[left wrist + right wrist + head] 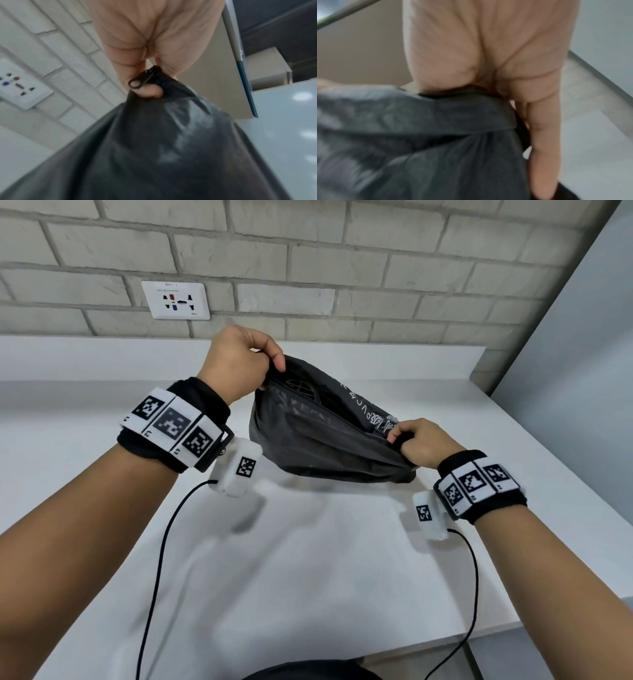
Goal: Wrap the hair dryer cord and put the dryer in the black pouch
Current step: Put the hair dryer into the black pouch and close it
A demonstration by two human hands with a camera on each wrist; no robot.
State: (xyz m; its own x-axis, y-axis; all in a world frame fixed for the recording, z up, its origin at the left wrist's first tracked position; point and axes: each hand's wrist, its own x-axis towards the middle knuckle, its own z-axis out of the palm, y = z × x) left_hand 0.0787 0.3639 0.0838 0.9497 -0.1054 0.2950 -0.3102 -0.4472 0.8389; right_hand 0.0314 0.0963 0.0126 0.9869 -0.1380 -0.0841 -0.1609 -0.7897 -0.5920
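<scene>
I see the black pouch point(318, 436) held up over the white counter point(308, 559) by both hands; whether its lower edge touches the counter I cannot tell; its mouth faces up and toward me, gaping between the two grips. My left hand point(236, 361) has the far-left end of the opening, fingers point(274, 359) curled and pinching the fabric edge against the thumb; in the left wrist view the black zipper pull point(137, 82) sits right at that pinch, with a fingertip showing below it and the pouch fabric bunching down from there. My right hand point(423, 445) takes the near-right end of the opening, fingers curled tight on the edge; the right wrist view is blurred but shows grey-black fabric gathered under the palm and one finger lying down along the pouch side. Inside the mouth, toward the far-left end, I see a dark round grille point(301, 388) of the hair dryer, so the dryer lies within the pouch; the cord is hidden from me. White lettering point(366, 409) runs along the far lip of the pouch. On the brick wall point(308, 251) beyond the counter, far left, a white socket plate point(175, 300); thin black cables point(161, 559) trail from the wrist cameras toward me.
</scene>
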